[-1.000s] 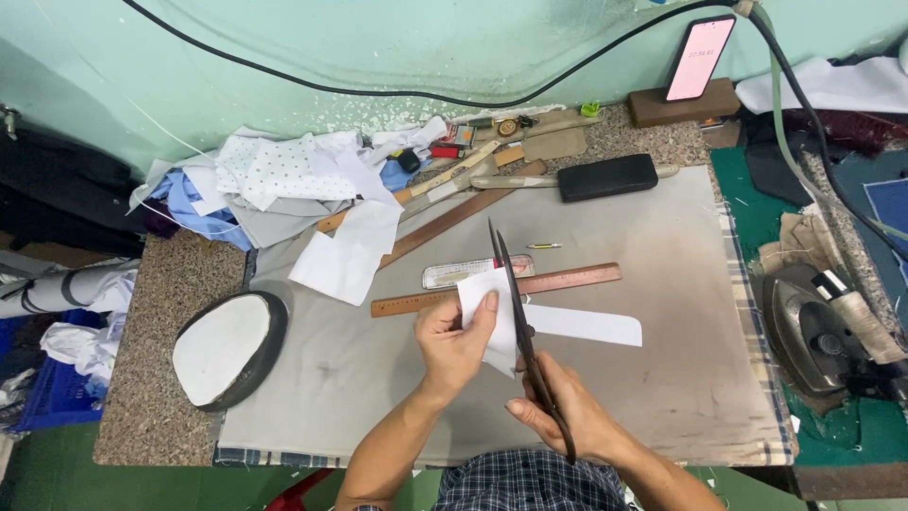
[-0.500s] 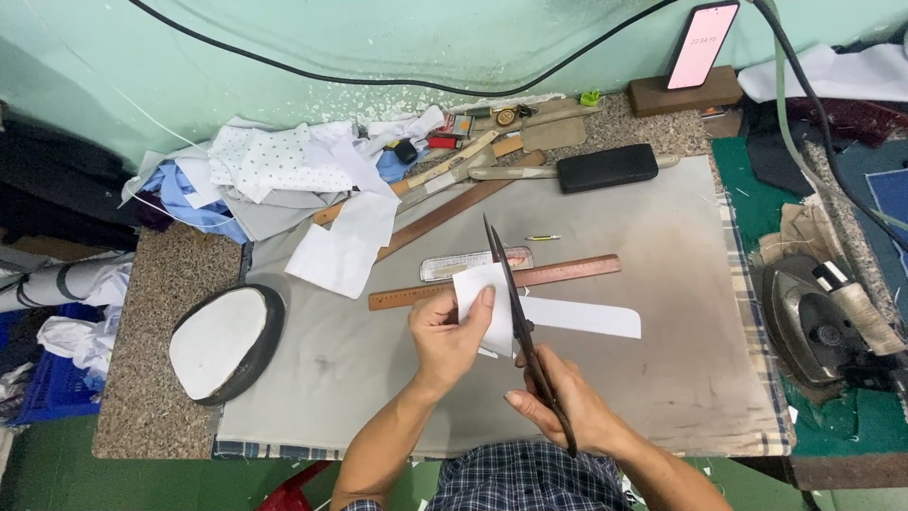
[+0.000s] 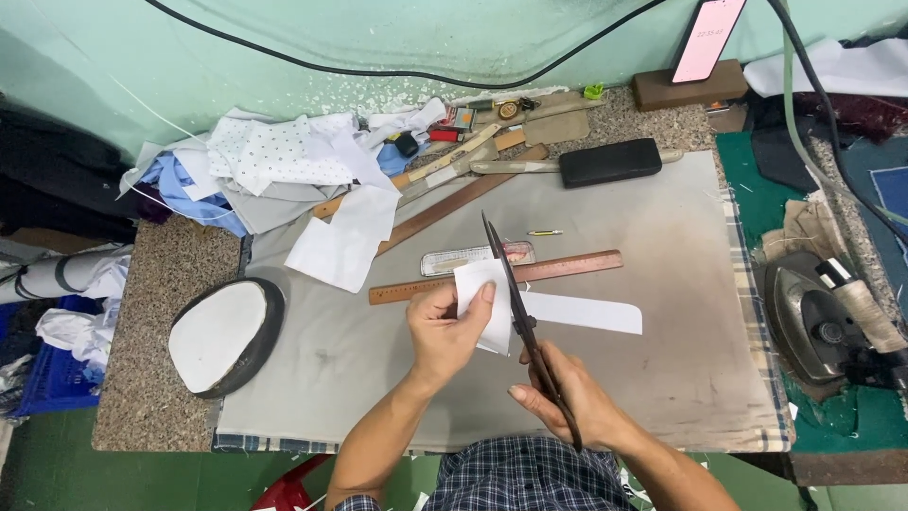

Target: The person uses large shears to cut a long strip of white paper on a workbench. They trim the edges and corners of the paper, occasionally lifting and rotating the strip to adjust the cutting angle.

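we look down on our own two hands at work over a grey cloth-covered worktop (image 3: 662, 360). our left hand (image 3: 446, 326) pinches a small white piece of fabric (image 3: 480, 301), fingers together and clamped on its left part, thumb on top near its upper edge, so the piece is held up just above the table. our right hand (image 3: 566, 396) grips the handles of a pair of long dark scissors (image 3: 515, 303), fingers closed around them; the blades point away from us and run along the right edge of the held piece, though we cannot tell how far the blades stand apart. just to the right of the scissors a long white strip (image 3: 582, 312) lies flat on the cloth. behind the held piece a brown wooden ruler (image 3: 567, 266) lies crosswise, and just beyond it a clear plastic ruler (image 3: 463, 259). further back a second, longer wooden ruler (image 3: 454, 203) lies at a slant, partly under a white sheet of fabric (image 3: 345, 237). a heap of white, dotted and blue cloth scraps (image 3: 255, 166) fills the far left corner. a black oblong block (image 3: 608, 162) lies near the far edge, and a phone (image 3: 707, 40) leans against the wall on a brown block. at the left an oval pad with a white top (image 3: 222, 333) rests on the speckled counter, and at the right an iron (image 3: 818, 322) sits on green cloth.
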